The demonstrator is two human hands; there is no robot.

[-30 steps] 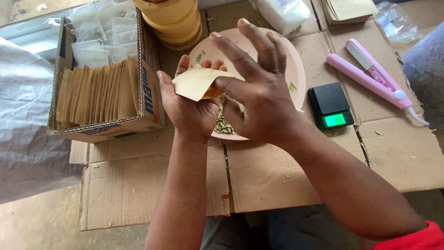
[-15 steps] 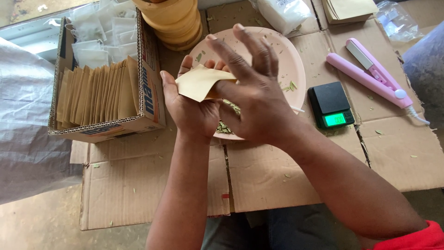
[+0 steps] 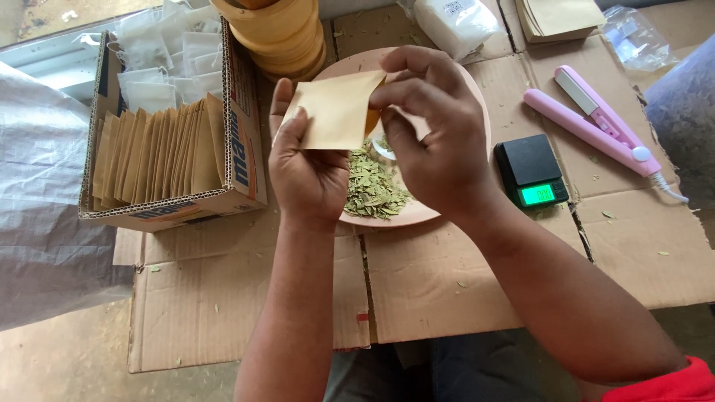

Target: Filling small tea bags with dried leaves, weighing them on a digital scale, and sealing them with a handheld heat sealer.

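Observation:
Both hands hold one small tan paper pouch (image 3: 337, 110) above a pink round plate (image 3: 477, 97). My left hand (image 3: 307, 160) grips the pouch's lower left side with thumb on its face. My right hand (image 3: 436, 130) pinches its upper right edge with curled fingers. Dried green leaves (image 3: 372, 186) lie in a heap on the plate below the pouch. Something orange shows just behind the pouch's right edge, mostly hidden by my right fingers.
A cardboard box (image 3: 242, 149) at left holds a row of tan pouches (image 3: 160, 152) and white sachets behind. A small black digital scale (image 3: 530, 170) and a pink flat sealer tool (image 3: 599, 123) lie at right. Stacked wooden bowls (image 3: 279, 33) stand behind. Flattened cardboard (image 3: 432, 283) covers the surface.
My right hand has drawn back from covering the left palm and closed its fingers on the pouch's top edge. The pouch now stands upright and flat, and the leaves below show.

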